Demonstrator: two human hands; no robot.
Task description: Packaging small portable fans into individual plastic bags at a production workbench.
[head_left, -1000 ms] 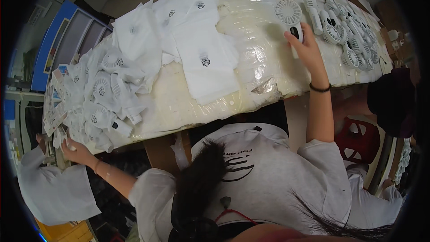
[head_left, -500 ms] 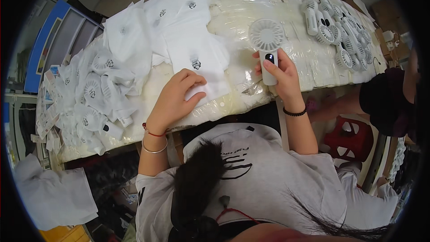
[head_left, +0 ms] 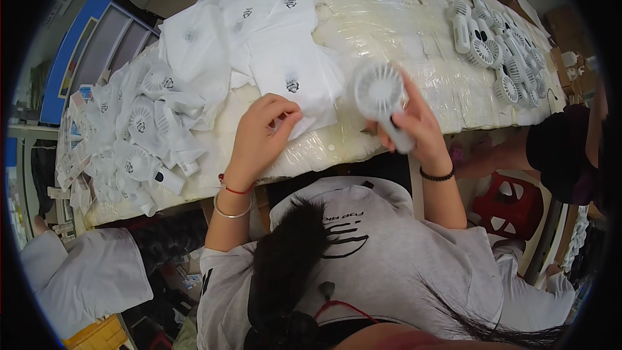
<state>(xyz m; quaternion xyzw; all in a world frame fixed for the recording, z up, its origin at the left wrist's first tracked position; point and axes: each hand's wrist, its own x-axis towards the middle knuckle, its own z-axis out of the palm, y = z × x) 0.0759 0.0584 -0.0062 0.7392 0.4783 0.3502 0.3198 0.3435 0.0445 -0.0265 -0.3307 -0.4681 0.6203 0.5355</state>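
Covered with clear plastic film, a long work table (head_left: 414,39) fills the upper part of the head view, and we look down on it from above our own grey shirt and dark hair. On the left part of the table we see a heap of white pouches (head_left: 149,129), many of them already with a small fan inside. Near the middle lies a flatter pile of empty white bags (head_left: 278,39), each one with a small dark mark. At the far right end a group of unpacked white fans (head_left: 499,45) lies close together, some of them one over another.

Our left hand (head_left: 262,136) rests on the near edge of the pile, with the fingers bent and pinching the corner of the top white bag (head_left: 298,84). On this wrist we see a red cord and a thin bangle. Our right hand (head_left: 418,129) is closed around the handle of a white handheld fan (head_left: 382,94); the round grille of the fan stands above the fingers, just beside the bag and near the front edge of the table. A dark band sits on this wrist.

At the left edge, behind the table, stands a blue rack (head_left: 78,52). At the lower left a person in a white sleeve (head_left: 84,272) is partly visible. On the right, below the table, stands a red stool (head_left: 505,207), and another person in dark clothes (head_left: 564,155) is at the right rim.
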